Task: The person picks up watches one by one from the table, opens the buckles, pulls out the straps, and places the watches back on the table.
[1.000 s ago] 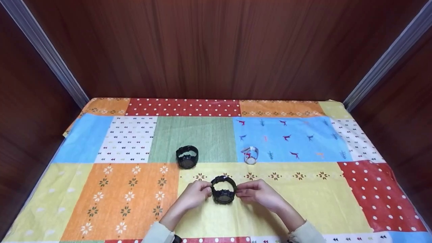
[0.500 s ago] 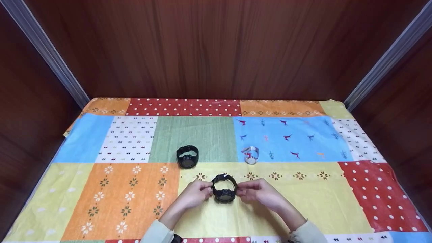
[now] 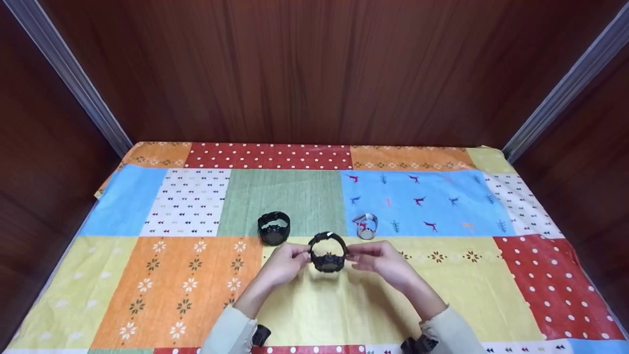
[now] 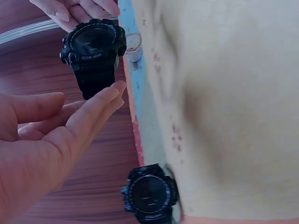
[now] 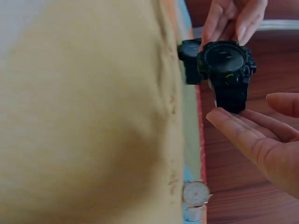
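Note:
A black sport watch (image 3: 328, 263) with its strap closed in a loop is held off the cloth between both hands. My left hand (image 3: 284, 265) presses straight fingertips on the strap's left side; in the left wrist view its thumb (image 4: 39, 106) stands apart from the watch. On the opposite side, the straight fingers of my right hand (image 3: 385, 263) touch the strap, with the thumb (image 5: 284, 102) also away from it. Behind the left hand, a second black watch (image 3: 273, 235) rests on the cloth. A small light-coloured watch (image 3: 365, 231) lies behind the right hand.
A patchwork tablecloth (image 3: 442, 300) covers the table. Brown wood-grain panels (image 3: 314, 73) enclose its back and sides, with metal strips (image 3: 78, 73) at the corners. Dark devices (image 3: 418, 344) sit at both wrists.
Both hands have raised the black sport watch off the cloth and moved it slightly away from the person, mostly in the last half second. The other two watches stay put.

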A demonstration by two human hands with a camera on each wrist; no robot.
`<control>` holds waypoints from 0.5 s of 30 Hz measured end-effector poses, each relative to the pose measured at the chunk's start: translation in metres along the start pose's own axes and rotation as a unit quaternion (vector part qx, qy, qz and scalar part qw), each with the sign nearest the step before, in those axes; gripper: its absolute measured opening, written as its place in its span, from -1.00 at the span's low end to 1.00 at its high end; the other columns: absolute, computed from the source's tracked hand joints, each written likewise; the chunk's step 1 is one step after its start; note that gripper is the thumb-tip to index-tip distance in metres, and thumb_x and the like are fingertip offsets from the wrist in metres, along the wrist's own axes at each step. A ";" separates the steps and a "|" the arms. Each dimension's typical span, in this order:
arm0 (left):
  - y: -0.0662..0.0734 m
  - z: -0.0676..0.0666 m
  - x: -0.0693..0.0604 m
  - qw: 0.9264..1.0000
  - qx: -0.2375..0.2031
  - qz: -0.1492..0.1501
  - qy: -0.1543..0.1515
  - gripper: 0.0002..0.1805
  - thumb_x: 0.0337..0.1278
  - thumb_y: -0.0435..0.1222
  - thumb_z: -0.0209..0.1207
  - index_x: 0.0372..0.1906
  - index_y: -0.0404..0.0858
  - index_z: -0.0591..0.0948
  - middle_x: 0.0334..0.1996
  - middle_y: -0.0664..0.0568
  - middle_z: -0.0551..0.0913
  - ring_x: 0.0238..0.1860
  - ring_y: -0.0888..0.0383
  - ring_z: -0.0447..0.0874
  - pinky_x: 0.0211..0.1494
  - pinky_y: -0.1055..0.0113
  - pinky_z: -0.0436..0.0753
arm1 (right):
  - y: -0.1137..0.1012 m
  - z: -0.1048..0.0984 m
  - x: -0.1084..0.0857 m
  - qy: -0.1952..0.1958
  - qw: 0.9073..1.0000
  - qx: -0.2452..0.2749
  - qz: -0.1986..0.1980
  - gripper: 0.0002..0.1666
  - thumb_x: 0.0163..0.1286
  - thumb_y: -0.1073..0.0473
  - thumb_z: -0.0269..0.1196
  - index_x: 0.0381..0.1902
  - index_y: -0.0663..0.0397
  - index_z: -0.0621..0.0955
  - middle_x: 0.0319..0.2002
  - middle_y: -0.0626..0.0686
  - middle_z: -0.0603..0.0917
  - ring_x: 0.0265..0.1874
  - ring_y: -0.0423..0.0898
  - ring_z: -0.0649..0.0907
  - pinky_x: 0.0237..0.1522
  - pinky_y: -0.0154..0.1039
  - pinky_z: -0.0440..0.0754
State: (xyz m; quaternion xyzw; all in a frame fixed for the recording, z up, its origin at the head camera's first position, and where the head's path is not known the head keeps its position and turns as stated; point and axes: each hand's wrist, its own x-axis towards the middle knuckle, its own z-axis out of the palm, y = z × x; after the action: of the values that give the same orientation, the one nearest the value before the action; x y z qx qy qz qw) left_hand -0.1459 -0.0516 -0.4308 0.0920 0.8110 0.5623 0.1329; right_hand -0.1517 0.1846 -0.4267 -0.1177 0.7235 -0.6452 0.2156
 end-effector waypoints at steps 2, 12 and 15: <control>0.005 -0.002 0.003 1.000 -0.001 -0.001 0.007 -0.66 0.19 -0.45 -0.03 0.03 -0.55 0.48 -0.58 0.04 0.50 -0.66 0.34 0.23 -0.62 0.53 0.23 | -0.005 -0.001 0.002 0.007 1.000 0.003 -0.007 -0.56 0.26 0.46 -0.02 0.09 0.66 0.31 0.08 0.50 0.37 0.06 0.22 0.47 0.04 -0.13 0.47; 0.025 -0.010 0.013 0.998 0.005 0.012 0.057 -0.70 0.22 -0.41 0.01 -0.02 -0.49 0.55 -0.52 -0.03 0.61 -0.45 0.19 0.59 -0.38 0.44 0.55 | -0.025 -0.004 0.011 0.036 0.999 0.016 -0.022 -0.57 0.28 0.47 -0.04 0.08 0.69 0.31 0.05 0.49 0.41 0.01 0.21 0.51 0.00 -0.11 0.50; 0.029 -0.012 0.014 0.997 0.006 0.012 0.070 -0.72 0.22 -0.39 0.03 -0.05 -0.45 0.58 -0.33 -0.15 0.66 -0.23 0.05 0.66 -0.12 0.31 0.58 | -0.030 -0.004 0.013 0.039 0.998 0.031 -0.025 -0.57 0.28 0.47 -0.03 0.07 0.70 0.30 0.06 0.50 0.39 0.01 0.20 0.52 0.00 -0.08 0.49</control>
State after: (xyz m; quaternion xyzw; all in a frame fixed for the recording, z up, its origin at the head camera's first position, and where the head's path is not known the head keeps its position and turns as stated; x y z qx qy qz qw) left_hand -0.1634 -0.0481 -0.4012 0.0622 0.8203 0.5644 0.0684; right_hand -0.1686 0.1780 -0.3989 -0.1036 0.7076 -0.6767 0.1750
